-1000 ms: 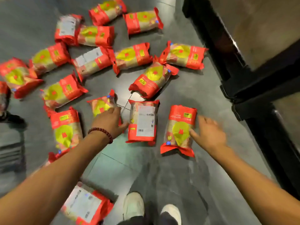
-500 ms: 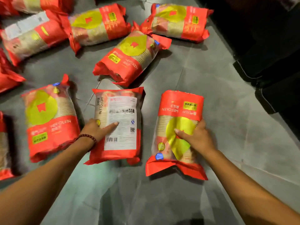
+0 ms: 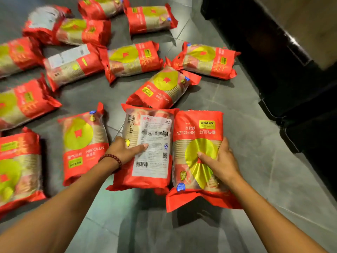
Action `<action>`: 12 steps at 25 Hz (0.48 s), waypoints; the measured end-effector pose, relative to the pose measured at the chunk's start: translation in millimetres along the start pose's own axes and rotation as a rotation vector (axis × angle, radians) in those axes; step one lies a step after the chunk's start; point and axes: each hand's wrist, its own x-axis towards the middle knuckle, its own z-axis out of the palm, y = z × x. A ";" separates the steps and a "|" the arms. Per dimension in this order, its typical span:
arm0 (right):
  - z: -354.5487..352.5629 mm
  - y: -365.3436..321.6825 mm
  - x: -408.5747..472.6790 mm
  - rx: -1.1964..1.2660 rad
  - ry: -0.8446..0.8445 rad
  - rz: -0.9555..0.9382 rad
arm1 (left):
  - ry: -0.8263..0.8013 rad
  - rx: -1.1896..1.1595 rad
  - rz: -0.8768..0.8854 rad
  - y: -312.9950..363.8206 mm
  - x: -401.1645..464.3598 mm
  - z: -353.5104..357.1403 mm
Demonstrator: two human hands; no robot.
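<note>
I see the left hand [image 3: 125,152] gripping the label-side pack [image 3: 151,136] by its left edge, thumb across the white label. The right hand [image 3: 220,161] grips the yellow-disc pack [image 3: 197,128], thumb on the foil. Both packs touch side by side at centre view. A tilted pack [image 3: 162,88] crowds their top at 12 o'clock. Another pack [image 3: 82,143] lies at 9 o'clock just beside the left hand, and a dark cabinet [image 3: 291,70] stands at 2 o'clock.

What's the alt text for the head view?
The left hand grips a label-up red pack and the right hand a yellow-disc red pack, side by side. Many like packs lie scattered on the grey tiled floor.
</note>
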 end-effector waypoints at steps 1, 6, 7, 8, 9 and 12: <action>-16.7 -25.0 -10.8 -0.006 -0.006 -0.024 | 0.014 -0.037 0.014 14.7 -18.0 -22.4; -110.4 -180.4 -69.3 -0.037 -0.023 -0.245 | 0.137 -0.127 0.056 95.5 -125.3 -162.9; -130.6 -218.7 -84.7 -0.039 -0.041 -0.282 | 0.174 -0.138 0.053 112.9 -152.4 -197.2; -151.1 -258.2 -101.5 -0.031 -0.058 -0.319 | 0.215 -0.159 0.050 133.7 -181.5 -231.4; -172.5 -300.1 -120.4 -0.024 -0.085 -0.352 | 0.251 -0.186 0.029 158.3 -214.5 -267.9; -231.3 -429.4 -178.0 -0.036 -0.144 -0.478 | 0.390 -0.196 0.010 211.9 -301.8 -381.5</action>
